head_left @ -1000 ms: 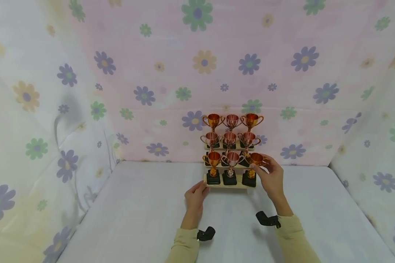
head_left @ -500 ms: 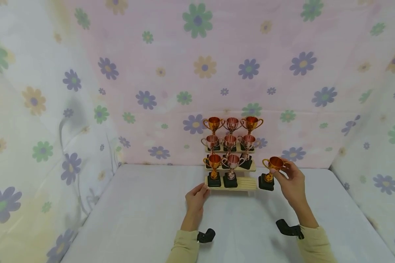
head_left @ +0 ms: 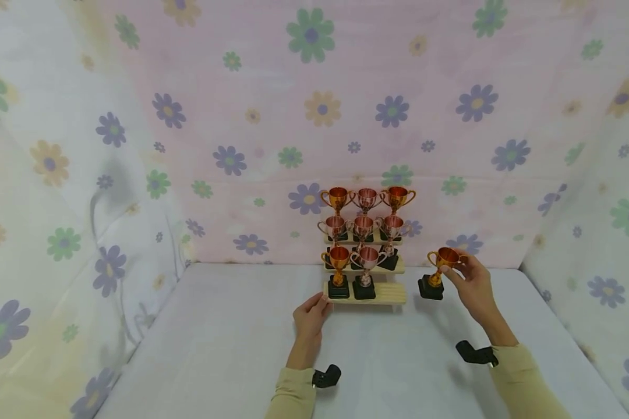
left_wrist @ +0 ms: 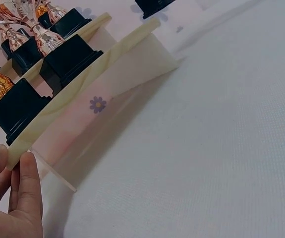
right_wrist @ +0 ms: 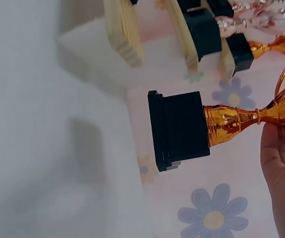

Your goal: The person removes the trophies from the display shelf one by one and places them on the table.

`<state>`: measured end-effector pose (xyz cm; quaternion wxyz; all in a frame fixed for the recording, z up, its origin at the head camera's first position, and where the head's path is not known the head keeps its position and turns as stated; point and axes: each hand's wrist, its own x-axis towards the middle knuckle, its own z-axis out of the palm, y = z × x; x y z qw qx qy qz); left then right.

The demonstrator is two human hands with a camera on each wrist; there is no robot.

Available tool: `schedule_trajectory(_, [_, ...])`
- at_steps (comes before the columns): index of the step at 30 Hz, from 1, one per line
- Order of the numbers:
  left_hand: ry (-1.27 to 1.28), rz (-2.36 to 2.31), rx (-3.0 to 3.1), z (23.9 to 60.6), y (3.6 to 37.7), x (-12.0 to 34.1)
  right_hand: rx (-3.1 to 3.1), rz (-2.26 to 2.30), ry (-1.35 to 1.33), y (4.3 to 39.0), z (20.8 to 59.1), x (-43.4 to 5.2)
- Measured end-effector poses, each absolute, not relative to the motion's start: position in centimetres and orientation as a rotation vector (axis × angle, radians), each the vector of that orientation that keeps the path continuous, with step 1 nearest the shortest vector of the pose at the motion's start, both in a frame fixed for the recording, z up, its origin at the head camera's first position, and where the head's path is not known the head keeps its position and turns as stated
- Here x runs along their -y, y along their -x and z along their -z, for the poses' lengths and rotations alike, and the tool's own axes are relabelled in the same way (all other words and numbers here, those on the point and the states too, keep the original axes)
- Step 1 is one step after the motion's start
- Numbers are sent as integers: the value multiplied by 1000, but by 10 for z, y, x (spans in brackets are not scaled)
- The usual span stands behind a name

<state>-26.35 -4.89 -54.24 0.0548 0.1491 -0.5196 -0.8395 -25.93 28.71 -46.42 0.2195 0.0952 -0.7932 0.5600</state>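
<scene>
Head view: my right hand (head_left: pixel 472 286) pinches the gold plastic trophy with black base (head_left: pixel 436 273) at 3 o'clock of the tiered wooden stand (head_left: pixel 388 294); my left hand (head_left: pixel 310 314) fingers touch the stand's corner, uncurled.

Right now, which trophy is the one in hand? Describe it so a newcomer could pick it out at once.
Find the stepped wooden stand against the flowered back wall, with small trophies in rows. Look just to its right, on the white table: one gold trophy on a black base sits there in the grip of the right hand. It alone is off the stand.
</scene>
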Motion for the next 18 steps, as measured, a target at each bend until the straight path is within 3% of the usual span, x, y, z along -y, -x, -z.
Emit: schedule_trajectory(18, [-521,2513,1673,548,266,49,2339,-1592,-121,327,491,-306])
